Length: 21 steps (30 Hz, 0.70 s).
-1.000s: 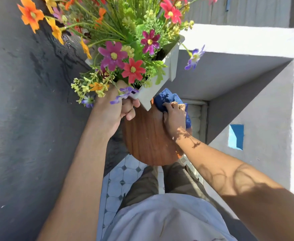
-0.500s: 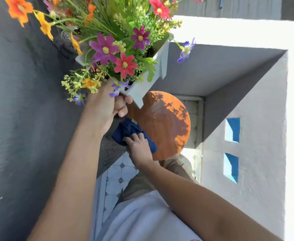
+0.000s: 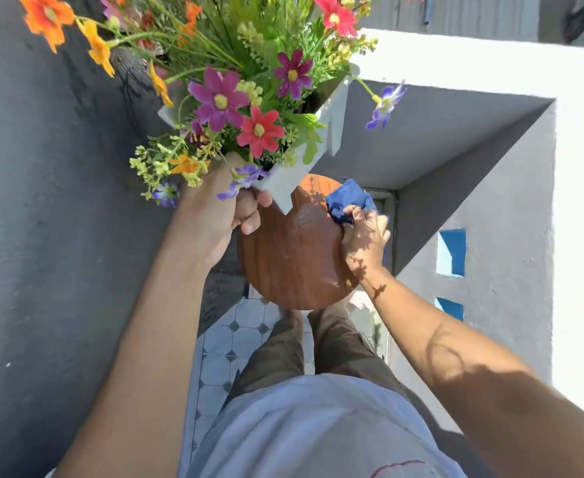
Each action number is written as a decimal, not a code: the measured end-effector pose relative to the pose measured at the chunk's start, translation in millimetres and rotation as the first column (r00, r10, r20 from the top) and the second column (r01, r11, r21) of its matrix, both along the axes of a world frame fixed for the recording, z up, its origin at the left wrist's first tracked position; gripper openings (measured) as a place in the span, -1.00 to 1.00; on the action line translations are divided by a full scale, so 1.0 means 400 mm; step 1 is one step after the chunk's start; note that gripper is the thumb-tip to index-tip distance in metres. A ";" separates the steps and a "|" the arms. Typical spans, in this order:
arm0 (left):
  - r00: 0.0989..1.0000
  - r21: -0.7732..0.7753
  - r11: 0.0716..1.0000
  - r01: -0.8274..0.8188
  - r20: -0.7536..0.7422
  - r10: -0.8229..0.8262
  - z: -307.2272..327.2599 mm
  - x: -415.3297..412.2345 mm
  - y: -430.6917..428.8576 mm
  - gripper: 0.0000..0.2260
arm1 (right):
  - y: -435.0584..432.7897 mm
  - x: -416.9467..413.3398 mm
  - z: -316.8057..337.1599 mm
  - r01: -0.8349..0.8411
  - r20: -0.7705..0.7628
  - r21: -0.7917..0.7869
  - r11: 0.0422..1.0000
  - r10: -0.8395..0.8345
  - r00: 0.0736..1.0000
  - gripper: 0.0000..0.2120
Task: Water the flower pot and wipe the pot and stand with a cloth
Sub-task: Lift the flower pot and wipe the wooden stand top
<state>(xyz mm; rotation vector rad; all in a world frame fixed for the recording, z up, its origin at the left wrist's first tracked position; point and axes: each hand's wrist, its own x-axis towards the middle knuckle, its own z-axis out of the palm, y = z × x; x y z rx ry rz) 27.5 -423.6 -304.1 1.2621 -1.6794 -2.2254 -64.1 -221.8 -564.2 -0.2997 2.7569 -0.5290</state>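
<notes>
Sunlit tiled floor [image 3: 245, 336] below; left hand [image 3: 214, 222] grips the white flower pot [image 3: 332, 125] tilted above the round wooden stand [image 3: 294, 257], right hand [image 3: 364, 241] clamps the blue cloth [image 3: 347, 200] at its far edge; a slipping grip likely drops the pot.

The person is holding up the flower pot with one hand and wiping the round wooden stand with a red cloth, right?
Not quite. In the head view the cloth is blue, not red. The left hand does hold up the flower pot while the right hand wipes the round wooden stand.
</notes>
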 end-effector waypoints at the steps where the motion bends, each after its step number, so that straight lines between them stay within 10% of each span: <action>1: 1.000 -0.006 1.000 -0.003 -0.002 0.003 0.000 0.005 0.003 -0.68 | -0.018 -0.003 0.004 0.030 0.019 0.029 0.999 -0.031 0.999 -0.70; 17: 0.997 -0.002 0.998 -0.064 0.042 0.064 0.008 -0.001 0.005 -0.44 | -0.131 0.401 0.090 -0.408 0.243 -0.154 0.900 0.435 0.867 -0.57; 21: 0.995 -0.003 0.997 -0.079 0.056 0.079 0.013 -0.006 0.006 -0.66 | -0.041 0.434 0.082 -0.503 0.217 -0.121 0.856 0.517 0.828 -0.54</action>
